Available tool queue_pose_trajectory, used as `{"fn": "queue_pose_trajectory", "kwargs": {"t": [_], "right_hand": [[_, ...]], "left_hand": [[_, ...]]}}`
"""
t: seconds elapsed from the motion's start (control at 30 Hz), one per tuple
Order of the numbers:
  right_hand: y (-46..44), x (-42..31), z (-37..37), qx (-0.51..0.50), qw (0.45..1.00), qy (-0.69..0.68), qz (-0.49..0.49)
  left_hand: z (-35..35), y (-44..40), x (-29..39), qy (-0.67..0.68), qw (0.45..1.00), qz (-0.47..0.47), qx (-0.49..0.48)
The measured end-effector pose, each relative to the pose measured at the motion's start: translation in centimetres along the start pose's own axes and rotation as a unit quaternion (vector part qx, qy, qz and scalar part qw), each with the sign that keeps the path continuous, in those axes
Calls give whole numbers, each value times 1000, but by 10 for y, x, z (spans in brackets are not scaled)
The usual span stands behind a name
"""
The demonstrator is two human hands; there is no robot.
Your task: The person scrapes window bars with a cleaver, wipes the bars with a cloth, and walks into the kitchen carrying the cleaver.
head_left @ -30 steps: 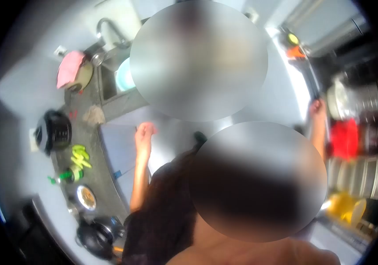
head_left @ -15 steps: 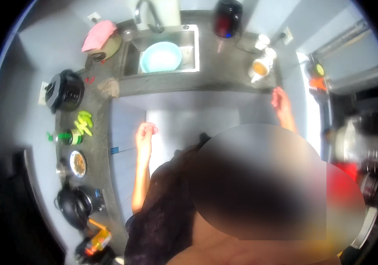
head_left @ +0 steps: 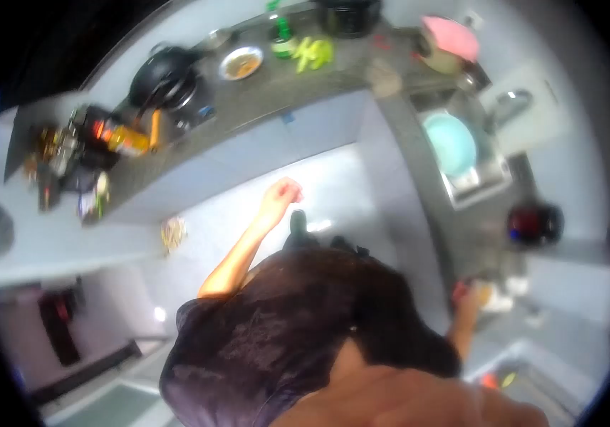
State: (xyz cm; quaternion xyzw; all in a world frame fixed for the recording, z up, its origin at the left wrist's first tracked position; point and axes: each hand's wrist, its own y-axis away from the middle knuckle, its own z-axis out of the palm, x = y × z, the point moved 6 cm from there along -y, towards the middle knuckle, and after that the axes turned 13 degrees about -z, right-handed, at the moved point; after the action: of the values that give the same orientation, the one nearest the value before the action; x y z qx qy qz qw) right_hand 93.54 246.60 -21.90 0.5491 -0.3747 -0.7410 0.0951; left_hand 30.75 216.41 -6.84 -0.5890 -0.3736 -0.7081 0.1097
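My left hand (head_left: 280, 199) hangs over the pale floor in front of my body. Its fingers are curled in, and nothing shows in them. At the right, my right hand (head_left: 467, 293) is at the counter's edge, up against a white cup (head_left: 493, 297) with something amber in it. Blur hides whether its fingers grip the cup or only lie beside it. More white cups (head_left: 516, 286) stand just past it.
A light blue basin (head_left: 450, 144) sits in the steel sink (head_left: 477, 186). Along the dark counter (head_left: 248, 103) are a black wok (head_left: 164, 75), a plate of food (head_left: 241, 63), a green bottle (head_left: 283, 44), green peppers (head_left: 313, 54) and a pot under a pink cloth (head_left: 451, 39). A dark red-lit appliance (head_left: 535, 225) stands beyond the sink.
My view has turned left, so the stove side of the counter now lies ahead. My right hand, apart from the cups before, is now at one. My left hand stays low with curled fingers.
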Motion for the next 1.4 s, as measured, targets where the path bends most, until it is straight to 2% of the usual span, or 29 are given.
{"fn": "queue_pose_trajectory", "kwargs": {"t": [0.07,0.23,0.27,0.5,0.73,0.83,0.93,1.07,1.13,1.2,1.27,1.3,1.33,1.37,1.4], "right_hand": [[42,-19,21,-32,999,11,-11],[60,-39,46,-80,989,114,-41],[48,-23,54,-97,988,116,-43],[49,9,130,-191,951,234,-63],[82,77,198,-319,876,350,-94],[109,119,222,-398,811,407,-134],[146,160,246,-483,717,463,-198],[209,226,294,-608,518,507,-323],[224,274,322,-650,473,510,-306],[182,347,363,-699,475,502,-183],[148,414,398,-727,480,489,-47],[174,433,407,-687,527,501,-1],[201,451,415,-640,576,507,41],[244,463,414,-509,699,496,82],[267,487,425,-508,661,543,101]], "left_hand": [[-6,26,-7,4,999,-7,39],[-42,67,-15,23,993,-26,111],[-51,59,-41,28,990,-8,136],[-101,92,-90,60,974,-20,217],[-172,165,-125,113,954,-2,278],[-217,210,-154,142,936,-2,321],[-262,258,-186,191,914,4,358],[-327,316,-222,211,890,41,401],[-370,345,-228,191,881,73,427],[-422,381,-202,163,861,116,467],[-476,436,-141,153,833,196,494],[-501,467,-103,117,811,251,515],[-522,496,-74,105,799,243,540],[-536,529,-39,48,781,266,562],[-546,561,-6,-3,769,290,570]]}}
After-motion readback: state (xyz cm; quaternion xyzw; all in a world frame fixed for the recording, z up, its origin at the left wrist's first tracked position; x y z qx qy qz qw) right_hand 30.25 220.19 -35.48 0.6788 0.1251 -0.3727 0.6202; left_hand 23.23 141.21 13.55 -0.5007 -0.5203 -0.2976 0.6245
